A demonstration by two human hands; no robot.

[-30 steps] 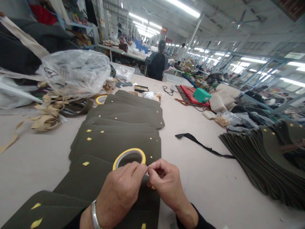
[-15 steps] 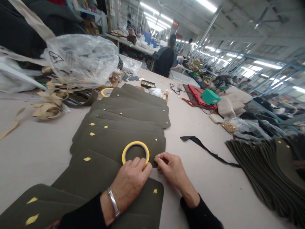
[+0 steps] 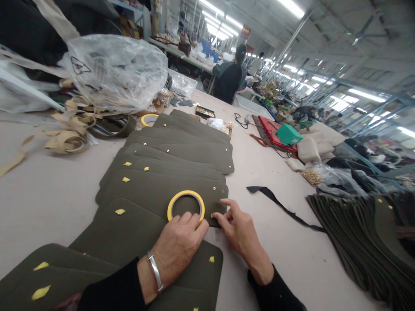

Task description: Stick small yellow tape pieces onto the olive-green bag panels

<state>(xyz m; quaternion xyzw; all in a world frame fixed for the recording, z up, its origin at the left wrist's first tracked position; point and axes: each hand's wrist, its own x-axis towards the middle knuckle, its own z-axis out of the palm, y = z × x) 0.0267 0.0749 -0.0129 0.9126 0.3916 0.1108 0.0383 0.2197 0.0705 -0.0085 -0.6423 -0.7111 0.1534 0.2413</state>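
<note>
**Yellow tape piece (image 3: 212,216) on olive panel (image 3: 158,183): seating under the thumb**

Nearest me, a near panel (image 3: 194,276) carries a flat yellow patch (image 3: 212,259) by its right corner. I use this patch as the pattern for a well-laid piece.

My left hand (image 3: 178,239) is closed on the rim of the yellow tape roll (image 3: 186,193). I should hold the roll clear of the new piece, so that it does not drag across it.

My right hand (image 3: 240,226) is spread, index finger and thumb parted, the thumb tip at the tape piece. This piece lies near the olive panel's right edge, by its lower corner. I judge the step in hand to be pressing it down. Press straight down with the thumb pad, working from the middle outward; a sideways rub could shift the piece. The worktop (image 3: 275,259) underneath should back the pressure. Keep the index finger off the bare metal stud (image 3: 214,188) just beyond.

Changes, near to far: the left hand retains its grip on the roll. Half a second ago the right thumb and index finger met at this corner; they now stand apart. One second ago both hands met beside the roll and a stud showed at this corner; yellow tape now occupies that spot. The panels beyond look unchanged.
</note>
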